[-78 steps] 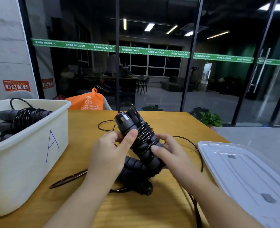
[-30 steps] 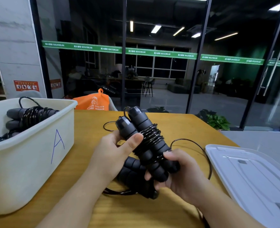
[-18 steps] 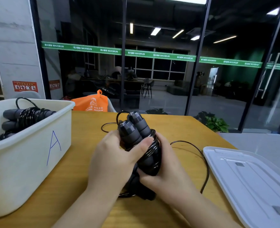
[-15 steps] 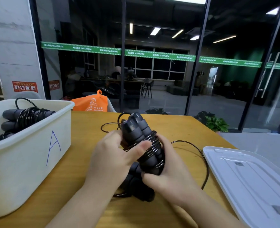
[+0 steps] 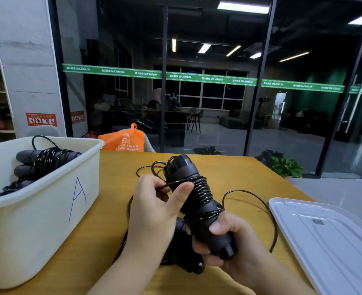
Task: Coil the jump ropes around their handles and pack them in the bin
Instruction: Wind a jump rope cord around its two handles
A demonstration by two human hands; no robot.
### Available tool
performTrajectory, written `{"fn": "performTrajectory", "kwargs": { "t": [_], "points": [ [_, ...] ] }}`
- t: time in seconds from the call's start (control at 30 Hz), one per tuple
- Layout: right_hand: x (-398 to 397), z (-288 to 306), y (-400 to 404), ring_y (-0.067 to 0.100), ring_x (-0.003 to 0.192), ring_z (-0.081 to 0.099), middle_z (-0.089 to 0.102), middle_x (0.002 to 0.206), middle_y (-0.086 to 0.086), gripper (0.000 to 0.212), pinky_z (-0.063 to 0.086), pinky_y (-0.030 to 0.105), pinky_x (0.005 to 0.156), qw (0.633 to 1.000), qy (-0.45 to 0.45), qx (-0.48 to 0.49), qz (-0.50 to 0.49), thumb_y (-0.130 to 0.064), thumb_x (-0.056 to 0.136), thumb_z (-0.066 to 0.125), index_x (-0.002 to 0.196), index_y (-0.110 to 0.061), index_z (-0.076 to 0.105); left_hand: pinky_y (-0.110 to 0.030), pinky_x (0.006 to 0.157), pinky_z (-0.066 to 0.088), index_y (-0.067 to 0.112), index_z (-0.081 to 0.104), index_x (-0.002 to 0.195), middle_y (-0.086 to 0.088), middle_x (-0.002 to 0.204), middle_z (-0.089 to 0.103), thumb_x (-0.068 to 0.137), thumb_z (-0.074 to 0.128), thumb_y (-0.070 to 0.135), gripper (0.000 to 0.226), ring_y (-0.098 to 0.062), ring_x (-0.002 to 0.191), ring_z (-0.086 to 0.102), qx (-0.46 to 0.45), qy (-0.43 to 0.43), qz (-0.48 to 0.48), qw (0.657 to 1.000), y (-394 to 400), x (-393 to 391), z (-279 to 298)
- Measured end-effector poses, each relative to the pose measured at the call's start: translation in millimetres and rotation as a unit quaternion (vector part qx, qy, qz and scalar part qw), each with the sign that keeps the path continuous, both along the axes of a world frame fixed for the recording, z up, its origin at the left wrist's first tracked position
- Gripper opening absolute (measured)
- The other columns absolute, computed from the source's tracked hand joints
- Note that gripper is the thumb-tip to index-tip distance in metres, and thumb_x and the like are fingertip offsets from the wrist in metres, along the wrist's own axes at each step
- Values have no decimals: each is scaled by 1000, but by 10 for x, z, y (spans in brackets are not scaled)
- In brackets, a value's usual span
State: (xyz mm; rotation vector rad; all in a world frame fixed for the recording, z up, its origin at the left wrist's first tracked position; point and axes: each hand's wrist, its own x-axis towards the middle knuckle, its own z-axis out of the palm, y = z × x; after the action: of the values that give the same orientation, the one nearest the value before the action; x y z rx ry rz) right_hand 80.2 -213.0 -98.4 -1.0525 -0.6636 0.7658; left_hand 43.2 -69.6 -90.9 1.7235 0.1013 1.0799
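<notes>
Since half a second earlier, the left hand (image 5: 154, 207) had slid off the coil and drawn a strand of black cord (image 5: 171, 184) out to the side, while the right hand (image 5: 224, 241) had dropped lower on the handles. At this moment the right hand's fingers were curled tight round the bottom end of the paired black jump rope handles (image 5: 197, 199), which stood tilted, top end leaning away from the person, above the wooden table (image 5: 239, 173). Several turns of cord already wrapped the middle of the handles. The left hand pinched the free strand between thumb and curled fingers, just beside the coil's upper turns, with the thumb lying against the wraps. Loose cord (image 5: 261, 203) (a wide arc of it) looped over the table beyond the right hand, toward the white lid (image 5: 329, 237) lying flat at the table's right edge. A second set of black handles (image 5: 184, 258) lay on the table under both hands, partly hidden. At the table's left end stood the cream bin (image 5: 48, 209) marked with a blue letter A, and inside it a coiled jump rope (image 5: 46, 160) rested against the wall. An orange bag (image 5: 124, 141) showed behind the table's far edge, near the bin.
</notes>
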Motion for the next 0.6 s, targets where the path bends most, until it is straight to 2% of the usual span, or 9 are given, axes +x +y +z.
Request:
{"fn": "performTrajectory", "kwargs": {
  "t": [0.1,0.17,0.27,0.3,0.37,0.4,0.47,0.53,0.6],
  "points": [
    [12,13,-23,17,47,38,53,77,14,73,15,18,39,1000,-2,-18,10,-29,29,84,91,-2,56,-2,57,38,25,38,94,7,78,51,23,39,102,104,18,63,50,-34,40,-34,998,1,-26,41],
    [17,18,-38,17,47,40,54,77,14,69,17,17,39,1000,-7,-17,24,-30,31,83,89,-2,58,-6,56,44,21,48,100,5,76,63,22,53,97,110,10,63,58,-81,47,-141,986,7,-13,34],
    [22,19,-24,18,46,47,58,77,14,59,27,15,37,999,-30,-6,27,-33,36,82,84,-3,65,-30,54,52,23,64,93,3,76,71,28,69,87,91,-11,66,68,-125,50,-235,963,-3,-3,-2],
    [18,18,-18,19,47,50,60,77,14,57,32,17,37,999,-48,-8,18,-35,37,82,84,-6,68,-32,54,50,26,67,89,3,76,71,31,69,86,83,-13,65,68,-129,49,-229,964,-19,-7,8],
    [5,17,-12,21,58,61,66,84,12,54,45,24,45,993,-109,-37,-32,-38,42,76,91,-16,73,-24,54,50,27,68,84,7,75,72,39,71,82,72,-9,66,68,-145,35,-204,968,-32,-12,41],
    [2,17,-16,19,74,67,68,98,7,58,51,24,58,981,-164,-62,-80,-41,48,71,104,-26,71,-19,56,50,27,68,83,10,76,73,43,73,79,66,-6,69,69,-153,28,-183,971,-36,-19,68],
    [0,37,-47,3,113,58,53,129,-20,75,50,24,87,927,-296,-101,-205,-50,61,60,134,-49,43,-13,59,48,30,67,81,17,76,72,51,72,75,54,-2,73,68,-147,36,-130,980,-27,-23,112],
    [-12,89,-81,-5,132,39,29,144,-36,78,41,26,102,861,-413,-93,-282,-52,71,55,140,-63,19,-6,55,43,33,65,80,25,73,70,54,64,68,44,6,70,65,-125,59,-95,986,-28,-53,138],
    [-12,106,-96,-5,141,22,13,152,-36,75,29,27,110,803,-506,-100,-298,-47,80,52,140,-64,11,-5,54,42,35,64,81,30,73,67,55,58,66,42,12,69,62,-93,84,-86,988,-50,-84,146]
  ]
}}
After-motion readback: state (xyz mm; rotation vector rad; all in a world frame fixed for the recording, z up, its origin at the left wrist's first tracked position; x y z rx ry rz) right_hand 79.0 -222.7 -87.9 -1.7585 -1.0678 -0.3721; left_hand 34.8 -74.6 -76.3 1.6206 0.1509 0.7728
